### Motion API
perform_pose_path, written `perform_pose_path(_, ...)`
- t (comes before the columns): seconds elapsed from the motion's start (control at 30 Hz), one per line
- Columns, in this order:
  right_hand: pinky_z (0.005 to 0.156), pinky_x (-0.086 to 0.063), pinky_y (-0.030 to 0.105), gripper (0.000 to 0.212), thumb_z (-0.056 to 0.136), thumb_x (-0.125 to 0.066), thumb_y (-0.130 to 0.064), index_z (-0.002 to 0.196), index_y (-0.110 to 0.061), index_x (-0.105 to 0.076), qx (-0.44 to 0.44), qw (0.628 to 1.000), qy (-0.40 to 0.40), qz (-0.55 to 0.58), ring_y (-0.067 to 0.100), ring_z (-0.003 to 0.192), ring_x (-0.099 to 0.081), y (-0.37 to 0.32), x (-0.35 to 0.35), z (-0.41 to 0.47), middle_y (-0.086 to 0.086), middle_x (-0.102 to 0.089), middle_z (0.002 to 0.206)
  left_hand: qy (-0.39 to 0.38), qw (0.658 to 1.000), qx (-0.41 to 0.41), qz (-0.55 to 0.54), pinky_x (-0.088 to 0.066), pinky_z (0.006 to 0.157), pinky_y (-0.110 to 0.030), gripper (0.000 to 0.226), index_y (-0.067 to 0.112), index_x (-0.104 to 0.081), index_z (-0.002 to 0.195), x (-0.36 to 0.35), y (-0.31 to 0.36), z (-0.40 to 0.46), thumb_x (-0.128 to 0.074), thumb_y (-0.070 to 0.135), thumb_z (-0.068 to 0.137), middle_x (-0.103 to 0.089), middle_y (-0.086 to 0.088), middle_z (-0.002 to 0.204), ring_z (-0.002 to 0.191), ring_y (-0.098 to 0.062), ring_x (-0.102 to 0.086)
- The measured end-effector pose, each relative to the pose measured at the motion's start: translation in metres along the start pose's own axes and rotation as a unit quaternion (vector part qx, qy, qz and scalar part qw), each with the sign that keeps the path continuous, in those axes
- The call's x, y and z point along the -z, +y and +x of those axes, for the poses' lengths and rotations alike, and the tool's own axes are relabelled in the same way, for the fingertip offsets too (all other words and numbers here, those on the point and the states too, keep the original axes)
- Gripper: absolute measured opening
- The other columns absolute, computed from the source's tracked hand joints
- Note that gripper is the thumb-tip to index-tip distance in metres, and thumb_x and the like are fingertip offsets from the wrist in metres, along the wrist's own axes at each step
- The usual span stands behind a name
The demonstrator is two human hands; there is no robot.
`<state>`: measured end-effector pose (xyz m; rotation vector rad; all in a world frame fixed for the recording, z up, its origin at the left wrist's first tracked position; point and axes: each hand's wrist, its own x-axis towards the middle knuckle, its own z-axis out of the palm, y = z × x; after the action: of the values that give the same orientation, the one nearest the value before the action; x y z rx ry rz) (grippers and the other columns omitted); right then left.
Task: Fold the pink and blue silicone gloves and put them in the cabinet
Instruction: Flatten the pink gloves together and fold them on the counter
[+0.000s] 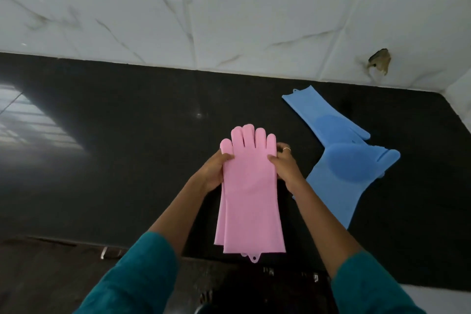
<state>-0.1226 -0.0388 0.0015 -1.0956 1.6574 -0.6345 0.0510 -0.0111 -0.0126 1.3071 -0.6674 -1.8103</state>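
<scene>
Both arms reach forward from the near edge, hands raised side by side at mid-scene

The left hand [214,169] is curled with its thumb lying over the front of what it grips and its fingers hidden behind, wrist bent slightly inward. The right hand [285,164] mirrors it on the right, thumb pressed on the front, fingers wrapped behind, with a ring [287,149] showing on one finger at the far side. Both forearms are bare and angle inward toward each other as they go farther out. Teal sleeves [137,278] cover the arms up to about the elbows, near the bottom corners
</scene>
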Motion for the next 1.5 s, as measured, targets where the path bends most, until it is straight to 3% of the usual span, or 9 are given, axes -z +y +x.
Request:
perform_pose_path(0.1,0.089,-0.043,0.033,0.045,0.089,-0.053,-0.02,0.132,-0.015,-0.04,0.029,0.999,0.026,-0.012,0.024,0.117,-0.05,0.011,-0.007,0.015,0.011,-0.051,0.132,0.018,1.0,-0.022,0.005,-0.053,0.077,-0.035,0.03,0.03,-0.054,0.116,0.003,-0.005,0.01,-0.054,0.02,0.087,-0.058,-0.003,0.12,0.109,-0.022,-0.057)
perform_pose_path(0.23,0.09,-0.042,0.032,0.045,0.088,-0.056,-0.019,0.131,-0.015,-0.044,0.04,0.997,0.063,0.011,0.024,0.118,-0.051,0.015,-0.009,0.026,0.009,-0.052,0.132,0.028,0.999,-0.03,0.005,-0.053,0.082,-0.039,0.022,0.032,-0.059,0.104,0.004,0.003,0.019,-0.054,0.018,0.087,-0.061,-0.001,0.113,0.106,-0.022,-0.059)
perform_pose_path(0.43,0.096,-0.043,0.036,0.043,0.088,-0.056,-0.016,0.129,-0.013,-0.045,0.042,0.996,0.082,0.007,0.025,0.118,-0.051,0.023,-0.014,0.031,0.011,-0.053,0.131,0.085,0.996,-0.013,0.039,-0.048,0.09,-0.044,0.029,0.023,-0.052,0.118,-0.001,0.004,0.03,-0.05,0.015,0.09,-0.056,-0.003,0.117,0.102,-0.02,-0.057)
perform_pose_path(0.6,0.1,-0.042,0.04,0.04,0.089,-0.055,-0.015,0.128,-0.012,-0.046,0.052,0.993,0.107,-0.013,0.028,0.121,-0.049,0.02,-0.02,0.031,0.012,-0.054,0.13,0.135,0.991,0.006,0.012,-0.042,0.102,-0.055,0.04,0.019,-0.048,0.13,-0.001,0.002,0.035,-0.05,0.015,0.09,-0.054,-0.009,0.13,0.116,-0.029,-0.053)
perform_pose_path(0.87,0.085,-0.047,0.028,0.03,0.091,-0.05,-0.014,0.121,-0.007,-0.05,0.052,0.98,0.194,0.006,0.025,0.108,-0.059,0.021,-0.031,0.02,0.014,-0.06,0.12,0.167,0.984,0.027,0.057,-0.04,0.104,-0.052,0.043,0.015,-0.045,0.132,-0.01,0.011,0.032,-0.052,0.015,0.09,-0.05,-0.011,0.135,0.119,-0.028,-0.05)
perform_pose_path(0.97,0.079,-0.045,0.025,0.028,0.092,-0.049,-0.016,0.119,-0.007,-0.05,0.06,0.976,0.211,0.016,0.024,0.103,-0.061,0.023,-0.031,0.016,0.015,-0.062,0.116,0.196,0.976,-0.01,0.091,-0.043,0.102,-0.048,0.045,0.012,-0.046,0.13,-0.012,0.007,0.027,-0.057,0.016,0.087,-0.051,-0.011,0.135,0.116,-0.027,-0.052)
perform_pose_path(1.13,0.083,-0.047,0.028,0.034,0.089,-0.054,-0.017,0.121,-0.008,-0.046,0.034,0.985,0.168,0.024,0.024,0.103,-0.059,0.022,-0.025,0.015,0.016,-0.059,0.119,0.309,0.918,-0.103,0.228,-0.048,0.098,-0.044,0.054,0.017,-0.04,0.133,-0.015,-0.018,0.001,-0.062,0.011,0.084,-0.058,-0.011,0.125,0.11,-0.025,-0.057)
perform_pose_path(1.27,0.084,-0.041,0.026,0.045,0.087,-0.057,-0.017,0.13,-0.011,-0.044,0.051,0.993,0.096,0.039,0.023,0.112,-0.055,0.035,-0.017,-0.013,0.011,-0.056,0.127,0.255,0.912,-0.122,0.297,-0.047,0.1,-0.044,0.05,0.023,-0.044,0.128,-0.015,-0.043,-0.023,-0.061,0.007,0.084,-0.051,-0.01,0.13,0.11,-0.023,-0.055)
perform_pose_path(1.5,0.09,-0.043,0.028,0.045,0.088,-0.057,-0.016,0.131,-0.011,-0.047,0.1,0.993,0.064,-0.022,0.022,0.109,-0.057,0.075,-0.014,-0.065,0.012,-0.06,0.122,0.223,0.88,-0.151,0.391,-0.043,0.093,-0.025,0.038,0.016,-0.057,0.12,-0.007,-0.056,-0.044,-0.057,0.002,0.085,-0.043,-0.011,0.13,0.092,-0.014,-0.052)
